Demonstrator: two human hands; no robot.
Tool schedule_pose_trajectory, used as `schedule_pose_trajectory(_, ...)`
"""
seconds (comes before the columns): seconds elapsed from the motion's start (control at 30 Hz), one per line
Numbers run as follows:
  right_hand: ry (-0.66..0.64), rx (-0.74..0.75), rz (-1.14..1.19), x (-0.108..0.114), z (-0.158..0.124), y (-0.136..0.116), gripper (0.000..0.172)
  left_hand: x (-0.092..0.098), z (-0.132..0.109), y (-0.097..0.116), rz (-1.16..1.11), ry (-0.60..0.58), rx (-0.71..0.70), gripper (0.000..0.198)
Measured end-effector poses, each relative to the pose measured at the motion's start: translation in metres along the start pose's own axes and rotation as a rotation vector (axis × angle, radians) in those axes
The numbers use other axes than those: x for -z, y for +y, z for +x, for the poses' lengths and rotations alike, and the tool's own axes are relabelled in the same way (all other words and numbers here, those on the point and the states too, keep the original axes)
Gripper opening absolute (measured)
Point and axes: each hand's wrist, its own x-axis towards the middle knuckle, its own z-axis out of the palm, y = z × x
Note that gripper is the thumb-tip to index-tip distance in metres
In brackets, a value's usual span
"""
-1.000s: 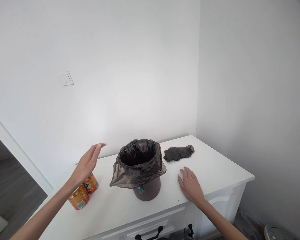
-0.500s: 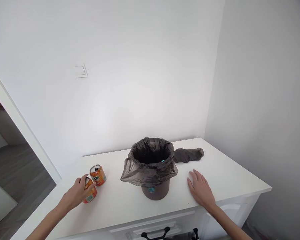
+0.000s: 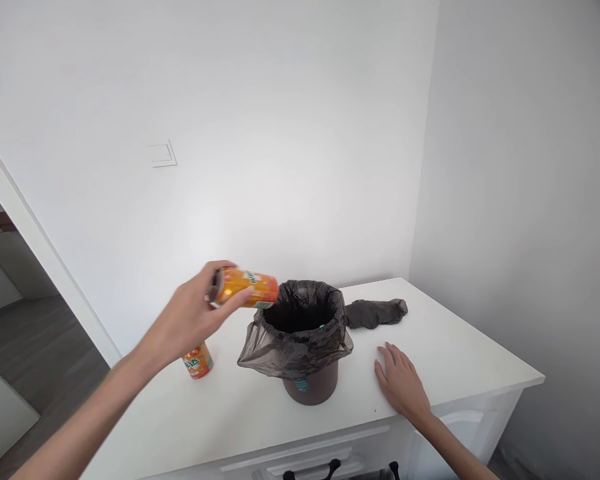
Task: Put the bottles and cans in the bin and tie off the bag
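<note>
Right of an upright orange metal can (image 3: 199, 362), a tilted matching can (image 3: 253, 287) is grasped by the left hand (image 3: 196, 313) at the rim of a round brown black-plastic-lined bin (image 3: 311, 390); the unclenched right hand (image 3: 403, 380) is rested on a white countertop (image 3: 260, 427).

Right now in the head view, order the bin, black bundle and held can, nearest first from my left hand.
1. Held can: gripped in your left hand.
2. Bin: right of that hand.
3. Black bundle: right of the bin.

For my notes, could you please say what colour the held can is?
The held can is mainly orange; best view: head.
</note>
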Motion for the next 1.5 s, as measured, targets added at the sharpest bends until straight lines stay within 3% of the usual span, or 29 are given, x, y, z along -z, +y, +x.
schedule_pose_trajectory(0.1, -0.002, 0.004, 0.003, 0.003, 0.001, 0.000, 0.050, -0.050, 0.016, 0.037, 0.145, -0.172, -0.158, 0.063)
schedule_pose_trajectory(0.2, -0.015, -0.005, 0.008, 0.007, 0.003, -0.001, 0.050, -0.089, 0.024, 0.057, 0.204, -0.282, -0.252, 0.065)
schedule_pose_trajectory(0.27, -0.024, -0.010, 0.008, 0.010, 0.004, -0.002, 0.051, -0.097, 0.028, 0.061, 0.174, -0.310, -0.255, 0.062)
schedule_pose_trajectory(0.33, -0.027, -0.011, 0.009, 0.012, 0.004, -0.002, 0.051, -0.092, 0.032, 0.051, 0.152, -0.271, -0.204, 0.058)
schedule_pose_trajectory(0.4, -0.025, -0.009, 0.013, 0.011, 0.004, -0.002, 0.051, -0.080, 0.034, 0.024, 0.171, -0.185, -0.128, 0.057)
schedule_pose_trajectory(0.5, -0.018, -0.011, 0.016, 0.009, 0.004, -0.001, 0.050, -0.066, 0.030, -0.049, 0.275, -0.081, -0.003, 0.055)
schedule_pose_trajectory(0.6, -0.021, -0.013, 0.018, 0.007, 0.003, 0.000, 0.051, -0.064, 0.009, -0.131, 0.384, -0.192, 0.178, 0.061)
schedule_pose_trajectory(0.7, -0.028, -0.014, 0.017, 0.006, 0.003, 0.000, 0.052, -0.072, -0.023, -0.191, 0.380, -0.261, 0.294, 0.068)
schedule_pose_trajectory(0.83, -0.034, -0.012, 0.009, 0.007, 0.003, -0.001, 0.052, -0.085, -0.060, -0.226, 0.289, -0.362, 0.334, 0.067)
schedule_pose_trajectory(1.0, -0.034, -0.009, -0.020, 0.007, 0.002, -0.003, 0.052, -0.102, -0.082, -0.238, 0.225, -0.342, 0.405, 0.066)
schedule_pose_trajectory(1.1, -0.032, -0.012, -0.031, 0.007, 0.001, -0.004, 0.052, -0.104, -0.081, -0.232, 0.204, -0.324, 0.454, 0.062)
schedule_pose_trajectory(1.17, -0.037, -0.012, -0.026, 0.006, 0.001, -0.004, 0.052, -0.096, -0.069, -0.214, 0.189, -0.233, 0.441, 0.067)
schedule_pose_trajectory(1.27, -0.043, -0.013, -0.013, 0.005, 0.002, -0.004, 0.051, -0.069, -0.035, -0.159, 0.104, 0.081, 0.320, 0.075)
schedule_pose_trajectory(1.33, -0.042, -0.018, -0.015, 0.004, 0.002, -0.003, 0.051, -0.052, -0.010, -0.108, -0.021, 0.195, 0.218, 0.073)
schedule_pose_trajectory(1.4, -0.036, -0.021, -0.022, 0.004, 0.002, -0.003, 0.050, -0.047, 0.010, -0.059, -0.160, 0.167, 0.151, 0.070)
schedule_pose_trajectory(1.5, -0.027, -0.017, -0.028, 0.006, 0.002, -0.004, 0.050, -0.067, 0.021, -0.006, -0.303, -0.060, 0.027, 0.065)
